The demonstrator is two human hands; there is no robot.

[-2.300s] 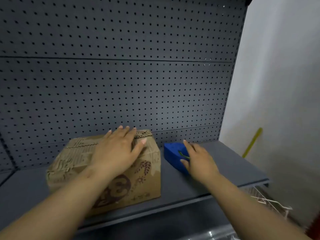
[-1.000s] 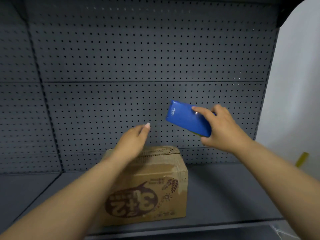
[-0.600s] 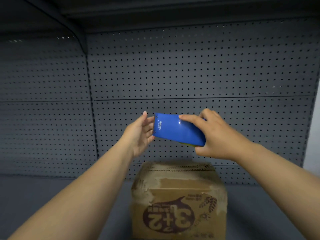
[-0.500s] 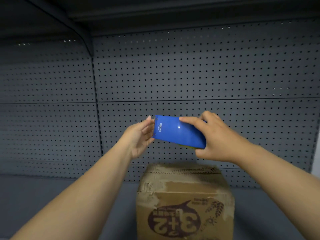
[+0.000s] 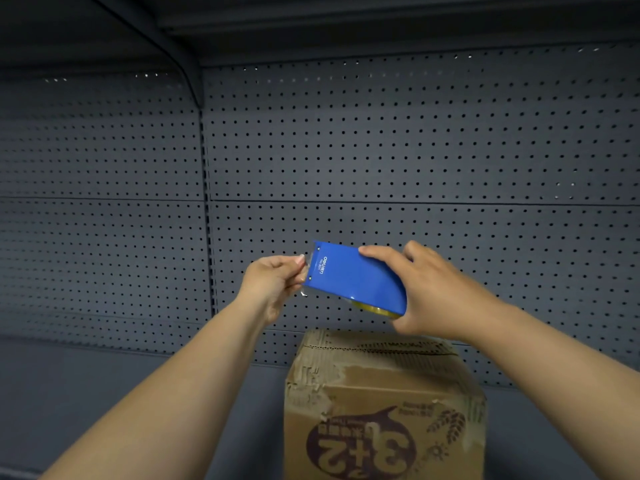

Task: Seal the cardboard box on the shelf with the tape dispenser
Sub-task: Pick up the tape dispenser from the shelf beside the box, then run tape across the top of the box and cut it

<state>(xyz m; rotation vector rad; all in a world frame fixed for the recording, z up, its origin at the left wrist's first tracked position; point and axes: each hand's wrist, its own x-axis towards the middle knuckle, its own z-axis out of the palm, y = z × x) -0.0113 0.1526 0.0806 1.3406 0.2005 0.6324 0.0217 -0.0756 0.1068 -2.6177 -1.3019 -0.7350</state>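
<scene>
A brown cardboard box with worn, torn top edges and an upside-down printed logo stands on the grey shelf, low and right of centre. Above it I hold a blue tape dispenser in the air, tilted, with a yellowish tape roll showing under its right end. My right hand grips the dispenser's right end. My left hand pinches the clear tape end at the dispenser's left edge with its fingertips.
A dark grey pegboard back panel fills the view behind the hands. An upper shelf with a curved bracket overhangs at the top. A vertical seam splits the panel left of centre.
My right hand lifted the dispenser off the shelf to chest height above the box. My left hand left the box top, rose to the dispenser's left edge and now pinches the tape end.
</scene>
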